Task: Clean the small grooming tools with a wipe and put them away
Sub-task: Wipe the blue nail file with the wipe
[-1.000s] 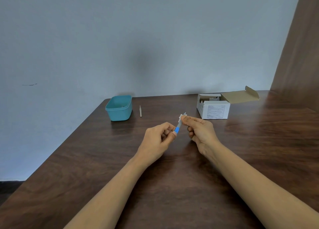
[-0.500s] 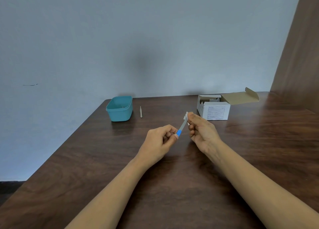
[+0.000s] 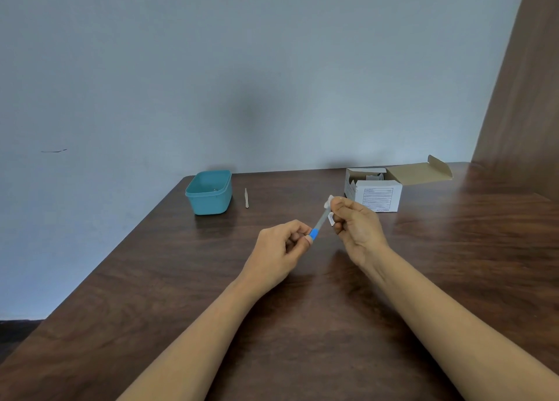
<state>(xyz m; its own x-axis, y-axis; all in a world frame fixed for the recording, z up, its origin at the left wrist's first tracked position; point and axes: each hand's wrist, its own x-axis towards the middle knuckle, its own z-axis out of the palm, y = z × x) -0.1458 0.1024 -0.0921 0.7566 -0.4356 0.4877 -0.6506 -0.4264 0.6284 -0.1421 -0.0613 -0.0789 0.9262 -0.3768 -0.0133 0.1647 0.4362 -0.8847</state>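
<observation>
My left hand [image 3: 282,254] pinches the blue end of a slim grooming tool [image 3: 319,223] that slants up to the right above the table. My right hand [image 3: 357,228] holds a small white wipe [image 3: 329,203] wrapped around the tool's far tip. A second thin metal tool, like tweezers [image 3: 246,198], lies on the table beside a teal plastic tub [image 3: 209,192] at the back left. Something small lies inside the tub, too unclear to name.
An open white cardboard box [image 3: 375,190] with its brown flap folded back stands at the back right, just behind my right hand. The dark wooden table [image 3: 302,325] meets a pale wall behind and a brown panel at the right.
My right hand has slid the wipe up the tool from near the blue end to the far tip. The left hand has stayed in place.
</observation>
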